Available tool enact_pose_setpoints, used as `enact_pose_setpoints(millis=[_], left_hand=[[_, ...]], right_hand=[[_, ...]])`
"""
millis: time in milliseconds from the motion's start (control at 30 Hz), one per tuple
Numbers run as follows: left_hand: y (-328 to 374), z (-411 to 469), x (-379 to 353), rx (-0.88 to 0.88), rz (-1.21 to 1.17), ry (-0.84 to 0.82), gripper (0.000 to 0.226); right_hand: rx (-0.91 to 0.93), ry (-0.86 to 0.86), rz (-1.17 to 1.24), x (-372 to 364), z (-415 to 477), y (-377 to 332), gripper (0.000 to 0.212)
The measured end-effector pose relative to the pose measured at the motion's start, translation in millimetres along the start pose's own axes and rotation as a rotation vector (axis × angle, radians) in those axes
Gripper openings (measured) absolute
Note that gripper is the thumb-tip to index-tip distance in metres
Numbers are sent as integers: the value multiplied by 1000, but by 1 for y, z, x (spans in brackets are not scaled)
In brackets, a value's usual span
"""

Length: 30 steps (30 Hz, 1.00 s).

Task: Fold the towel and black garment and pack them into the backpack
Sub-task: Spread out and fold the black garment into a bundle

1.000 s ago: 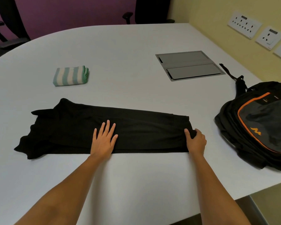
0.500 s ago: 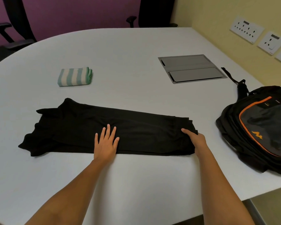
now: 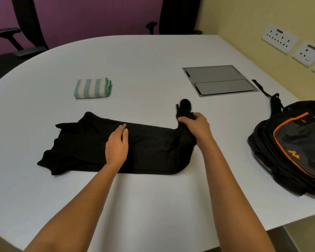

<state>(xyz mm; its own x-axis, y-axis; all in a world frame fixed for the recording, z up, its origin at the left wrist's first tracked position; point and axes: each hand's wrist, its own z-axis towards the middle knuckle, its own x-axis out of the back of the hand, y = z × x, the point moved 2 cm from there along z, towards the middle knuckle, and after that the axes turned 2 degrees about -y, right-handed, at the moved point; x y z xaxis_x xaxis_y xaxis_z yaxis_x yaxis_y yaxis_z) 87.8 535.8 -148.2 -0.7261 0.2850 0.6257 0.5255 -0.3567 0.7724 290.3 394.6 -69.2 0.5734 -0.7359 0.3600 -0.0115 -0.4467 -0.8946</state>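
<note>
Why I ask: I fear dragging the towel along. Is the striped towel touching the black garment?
Apart. The head view shows bare table plainly between the striped towel and the black garment.

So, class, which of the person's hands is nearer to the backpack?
Right. The right hand grips the raised end of the black garment, on the side facing the backpack; the left hand rests on the garment's middle, farther away.
</note>
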Motion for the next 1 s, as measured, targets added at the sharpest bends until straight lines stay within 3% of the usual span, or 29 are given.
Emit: enact_pose_setpoints(millis=[167, 433, 567, 700, 800, 900, 1000], left_hand=[[-6, 29, 34, 199, -233, -11, 46], [-45, 57, 57, 297, -425, -43, 47], [-60, 61, 55, 304, -266, -90, 41], [-50, 53, 45, 252, -111, -92, 38], [-43, 45, 33, 167, 38, -34, 36], [-35, 34, 17, 135, 236, -5, 39], [-28, 14, -1, 198, 386, -2, 47]], right_hand=[[104, -150, -182, -96, -20, -41, 51], [68, -349, -265, -231, -30, -24, 51], [18, -512, -404, -238, -17, -5, 43], [249, -265, -501, -203, 13, -12, 34], [406, -189, -811, -178, 37, -6, 43], [411, -338, -1084, -167, 56, 12, 59], [388, -460, -1121, -163, 67, 28, 67]])
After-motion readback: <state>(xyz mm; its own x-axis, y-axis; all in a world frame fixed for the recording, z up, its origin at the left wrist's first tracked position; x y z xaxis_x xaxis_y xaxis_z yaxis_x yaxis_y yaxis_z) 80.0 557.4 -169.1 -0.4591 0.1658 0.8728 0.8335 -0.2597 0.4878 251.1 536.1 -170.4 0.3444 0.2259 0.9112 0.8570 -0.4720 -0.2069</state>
